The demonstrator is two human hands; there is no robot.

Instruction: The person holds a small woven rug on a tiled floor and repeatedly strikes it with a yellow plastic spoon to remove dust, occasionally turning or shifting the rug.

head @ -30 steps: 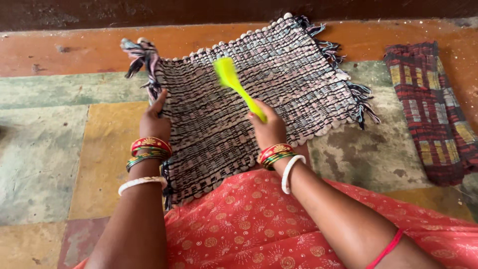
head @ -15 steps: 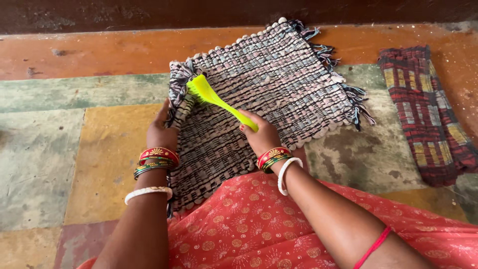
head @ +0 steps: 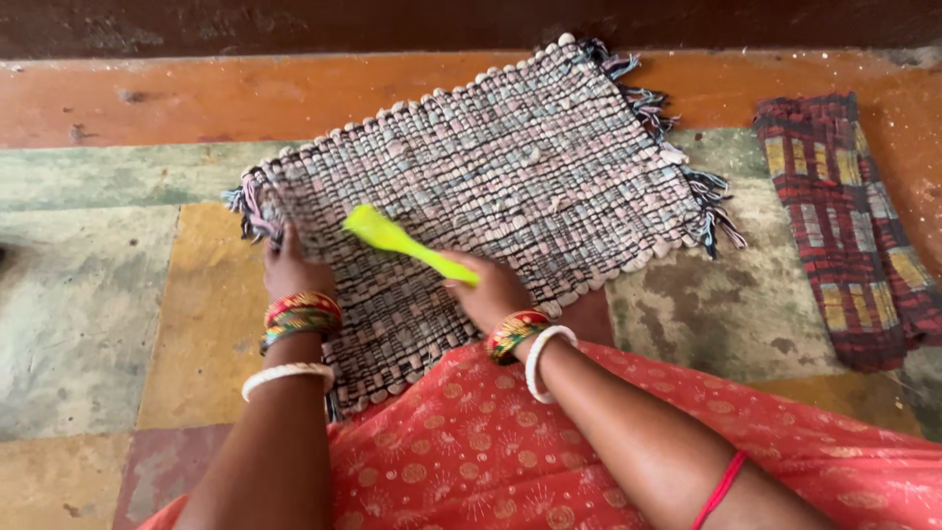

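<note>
Your right hand (head: 491,291) is closed around the handle of a bright yellow-green brush (head: 404,242), gripping it at the near end. The brush's long axis runs from your right hand up and to the left, so its broad head lies on the woven rag mat (head: 510,177), toward the mat's left edge. The head is closer to your left hand than to the hand that holds it.

Your left hand (head: 291,270) rests flat on the mat near its left edge, just below the fringed left corner, fingers pointing away from you. It presses down and grasps nothing; its fingers are extended, not curled around the weave.

The mat lies spread on the painted floor (head: 88,294), turned at an angle, so its far right corner points toward the dark wall at the top and its near edge tucks under your red patterned cloth (head: 510,442) at the lap. Fringe shows along its right edge and at the left corner.

Both wrists carry red, green and white bangles (head: 299,314).

Well apart from the mat, near the right edge of the floor, lies a folded red checked cloth (head: 844,226), its long axis running away from you. Neither hand is near it; your right hand is the nearer one.
</note>
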